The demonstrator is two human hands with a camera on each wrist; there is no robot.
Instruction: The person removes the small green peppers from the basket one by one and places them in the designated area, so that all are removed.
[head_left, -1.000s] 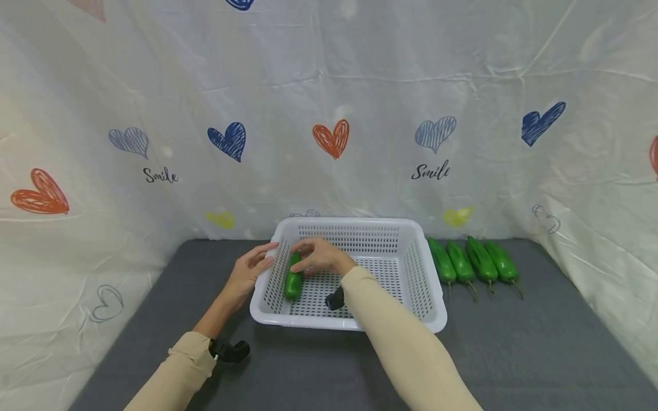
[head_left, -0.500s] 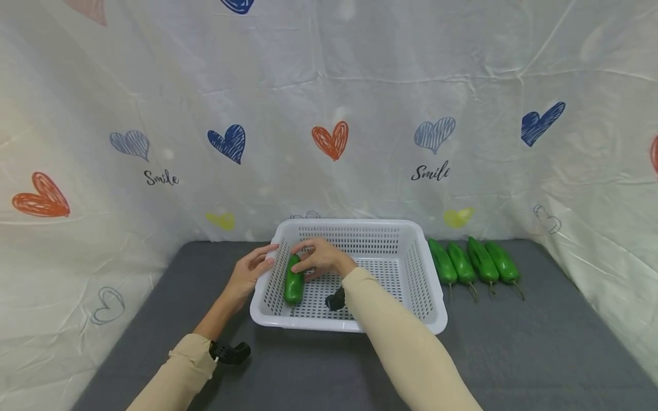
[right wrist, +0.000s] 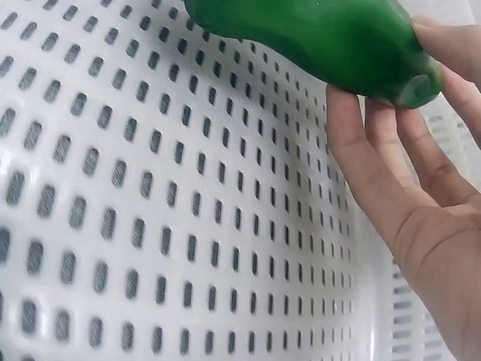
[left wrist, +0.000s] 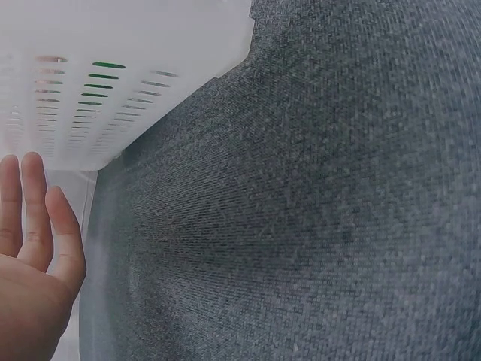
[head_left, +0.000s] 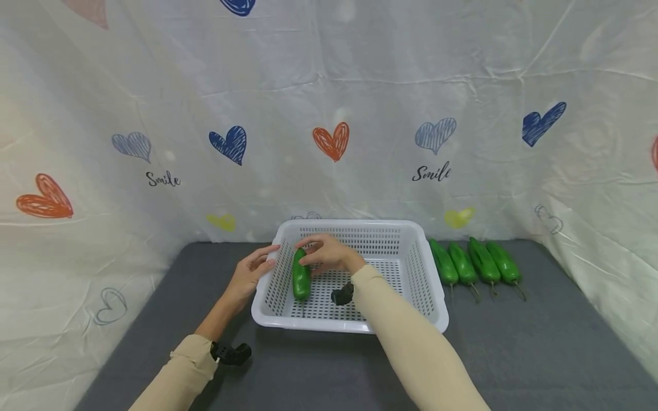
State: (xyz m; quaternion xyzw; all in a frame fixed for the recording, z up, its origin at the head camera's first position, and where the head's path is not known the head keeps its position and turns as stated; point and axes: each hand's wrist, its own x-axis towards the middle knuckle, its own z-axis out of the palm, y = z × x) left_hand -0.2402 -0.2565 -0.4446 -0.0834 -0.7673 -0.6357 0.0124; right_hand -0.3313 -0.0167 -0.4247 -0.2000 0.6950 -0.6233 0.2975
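Observation:
A white perforated plastic basket (head_left: 349, 326) sits on the grey table. Inside its left part, my right hand (head_left: 331, 254) pinches the far end of a shiny green pepper (head_left: 301, 281), whose stem points toward me. In the right wrist view, the thumb and fingertips grip the pepper's blunt end (right wrist: 415, 89), and its body hangs over the slotted basket floor. My left hand (head_left: 248, 278) touches the basket's left rim. From the left wrist view, its fingers look fairly straight against the basket's outer wall (left wrist: 161, 45); part of that hand is cut off there.
Several more green peppers (head_left: 482, 262) lie in a row on the table, just right of the basket, stems toward me. Behind the table hangs a pale curtain (head_left: 382, 171) printed with hearts. Dark grey cloth (head_left: 308, 365) covers the table.
My right hand has shifted slightly right, and the pepper in it has moved with it, away from the basket's left wall. The left hand stays at the rim.

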